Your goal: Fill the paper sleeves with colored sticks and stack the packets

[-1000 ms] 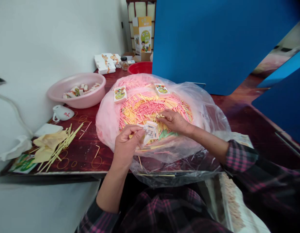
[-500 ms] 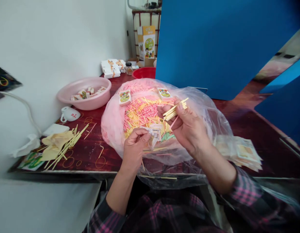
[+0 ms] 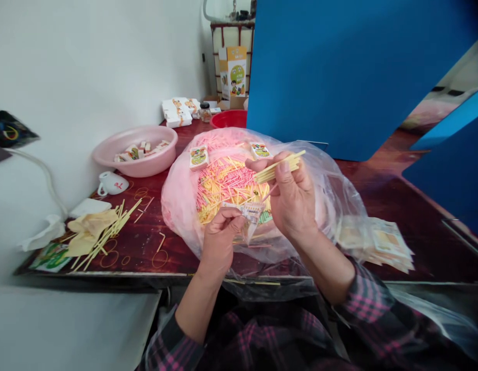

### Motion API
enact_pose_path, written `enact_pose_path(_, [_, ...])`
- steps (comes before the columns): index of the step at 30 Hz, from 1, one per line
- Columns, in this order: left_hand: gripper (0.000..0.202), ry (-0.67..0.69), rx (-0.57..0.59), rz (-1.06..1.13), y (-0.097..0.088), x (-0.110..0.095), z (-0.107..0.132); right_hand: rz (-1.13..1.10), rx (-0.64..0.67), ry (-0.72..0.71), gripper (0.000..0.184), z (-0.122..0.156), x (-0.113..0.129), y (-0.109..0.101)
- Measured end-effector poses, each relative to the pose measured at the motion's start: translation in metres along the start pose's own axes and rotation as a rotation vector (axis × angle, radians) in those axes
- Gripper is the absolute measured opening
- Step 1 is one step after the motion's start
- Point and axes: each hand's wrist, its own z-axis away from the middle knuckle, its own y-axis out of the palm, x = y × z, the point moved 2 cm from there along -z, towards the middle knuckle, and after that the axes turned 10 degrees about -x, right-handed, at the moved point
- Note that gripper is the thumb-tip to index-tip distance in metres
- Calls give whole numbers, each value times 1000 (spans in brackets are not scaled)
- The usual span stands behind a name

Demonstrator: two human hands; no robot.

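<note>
A large clear plastic bag (image 3: 327, 180) lies open on the table and holds a heap of thin pink, yellow and green sticks (image 3: 227, 188). Two small printed cards (image 3: 199, 158) rest on the heap. My left hand (image 3: 219, 242) pinches a small printed, transparent packet (image 3: 248, 212) above the bag. My right hand (image 3: 293, 198) is raised over the heap, with a small bundle of yellow sticks (image 3: 279, 167) held between thumb and fingers. The hands are close together but not touching.
On the dark red wooden table (image 3: 146, 252) stand a pink basin (image 3: 136, 167) of small packs, a white cup (image 3: 112, 183) and a red bowl (image 3: 228, 119). Loose sticks lie on a yellow cloth (image 3: 87, 232). A stack of packets (image 3: 381, 242) lies right. Blue panels (image 3: 339, 77) rise behind.
My right hand has lifted higher and turned its stick bundle more level, and my left hand has moved slightly up and right with the packet. The view has shifted slightly.
</note>
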Motion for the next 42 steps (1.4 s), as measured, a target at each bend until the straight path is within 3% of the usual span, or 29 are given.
enact_pose_path(5, [29,-85,-25,106,7,0,1,49,84,-22,13,15,0,1])
enact_pose_path(11, [29,-117,-17,172,10,4,2,207,68,-134,11,35,4,-8])
enact_pose_path(14, [28,-62,-19,152,9,6,1,241,38,-72,13,37,2,-10])
enact_pose_path(19, [20,139,-28,40,6,5,-3,261,40,152,18,35,1,-9])
enact_pose_path(27, [13,202,-44,9,6,10,-6,226,-65,31,16,37,1,-10])
enact_pose_path(32, [5,311,-11,-89,4,7,-6,300,-10,79,20,38,-2,-11])
enact_pose_path(35, [5,386,7,-161,4,4,-8,398,113,150,23,33,-3,-14])
enact_pose_path(38, [7,368,6,-186,5,6,-10,325,177,216,25,27,-7,-17])
enact_pose_path(42, [5,393,4,-230,9,4,-12,382,264,123,35,23,-10,-19])
